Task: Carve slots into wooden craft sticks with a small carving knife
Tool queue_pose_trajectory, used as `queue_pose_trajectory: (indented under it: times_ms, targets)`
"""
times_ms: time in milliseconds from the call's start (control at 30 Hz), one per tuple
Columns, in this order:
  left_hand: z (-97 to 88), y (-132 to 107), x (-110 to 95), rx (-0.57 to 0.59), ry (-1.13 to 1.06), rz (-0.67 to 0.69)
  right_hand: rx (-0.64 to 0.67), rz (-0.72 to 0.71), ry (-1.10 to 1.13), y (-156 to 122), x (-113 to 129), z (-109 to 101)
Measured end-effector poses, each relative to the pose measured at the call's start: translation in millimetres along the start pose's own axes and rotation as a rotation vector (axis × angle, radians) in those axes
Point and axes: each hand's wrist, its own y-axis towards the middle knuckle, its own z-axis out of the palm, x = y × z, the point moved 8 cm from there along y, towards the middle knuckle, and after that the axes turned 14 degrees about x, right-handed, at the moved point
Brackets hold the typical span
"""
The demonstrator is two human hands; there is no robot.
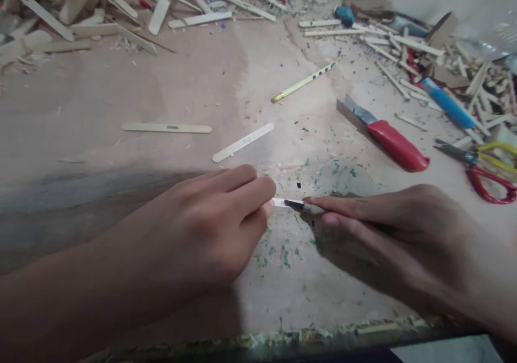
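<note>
My left hand [214, 228] lies on the wooden board [161, 83], fingers curled and pinched on a small pale stick piece [279, 202] that pokes out to the right. My right hand [388, 234] is closed round a thin knife, index finger stretched along it. The knife's dark blade tip [297, 205] touches the end of the stick piece. Most of the knife is hidden under the fingers.
Two flat wooden sticks [242, 142] [166, 128] lie beyond my hands. A yellow dotted pencil [302, 82], a red-handled cutter [390, 139], a blue-handled tool [450, 104] and scissors [484, 172] sit at right. Heaps of sticks and offcuts [81, 13] line the far side.
</note>
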Motion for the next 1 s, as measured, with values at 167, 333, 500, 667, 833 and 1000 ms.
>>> queue_pose_trajectory:
  times_ms: [167, 333, 500, 667, 833, 1000]
  targets:
    - [9.0, -5, 11, -0.018, -0.147, -0.058, 0.098, 0.083, 0.178, 5, -5, 9]
    - [6.2, -6, 13, -0.006, -0.176, -0.067, -0.053, -0.033, 0.012, 4, -4, -5]
    - [8.9, -5, 13, 0.007, -0.175, -0.081, -0.133, -0.272, -0.307, -4, 10, -3]
    - [7.5, -3, 11, -0.021, -0.160, -0.059, -0.071, -0.188, -0.153, 2, 1, 0]
    - [2.3, 0, 1, -0.002, 0.029, 0.027, -0.093, -0.150, -0.065, 1, -4, -6]
    - [2.6, -3, 2, 0.008, 0.014, 0.008, -0.151, -0.170, -0.062, -7, -7, -9]
